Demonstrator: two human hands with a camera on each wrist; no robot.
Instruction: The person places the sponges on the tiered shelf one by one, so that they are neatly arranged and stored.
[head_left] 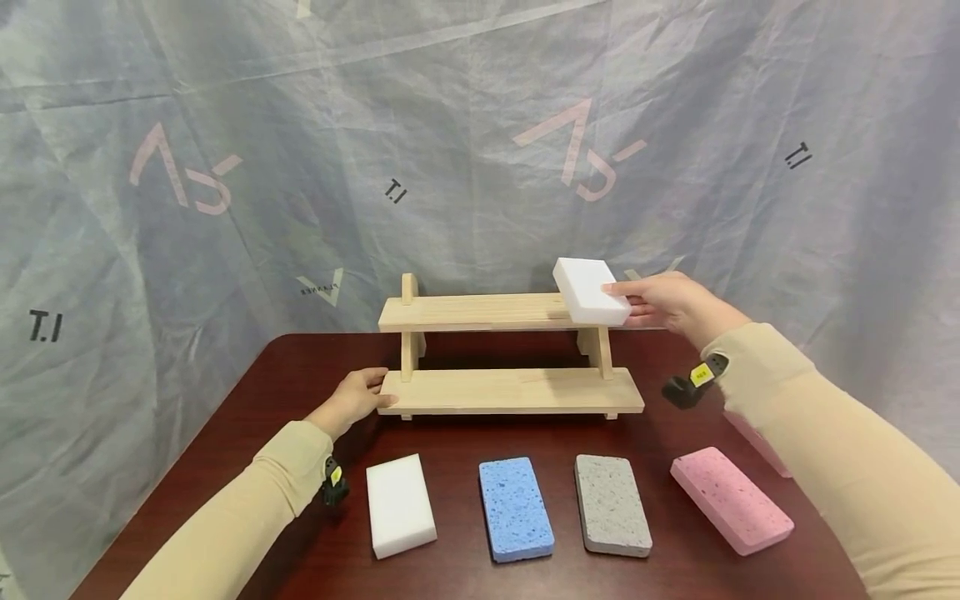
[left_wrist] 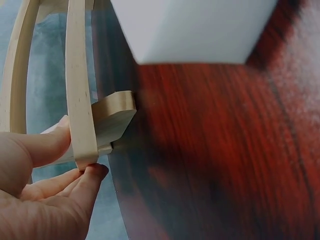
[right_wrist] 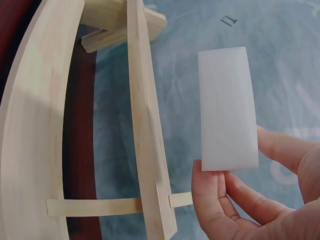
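Observation:
A white sponge block (head_left: 588, 287) is pinched in my right hand (head_left: 671, 304) over the right end of the wooden shelf's upper board (head_left: 480, 310). In the right wrist view, the sponge (right_wrist: 228, 110) sits between thumb and fingers, beside the upper board (right_wrist: 145, 115). My left hand (head_left: 354, 400) grips the left end of the lower board (head_left: 510, 392). The left wrist view shows thumb and fingertips on either side of that board's end (left_wrist: 82, 100). On the table before the shelf lie a second white sponge (head_left: 401, 504), a blue sponge (head_left: 516, 508) and a grey sponge (head_left: 612, 504).
A pink sponge (head_left: 731, 500) lies at the right of the dark red table (head_left: 247, 433). Another pink piece (head_left: 757, 442) is partly hidden by my right forearm. Behind the table hangs a grey printed cloth (head_left: 465, 167).

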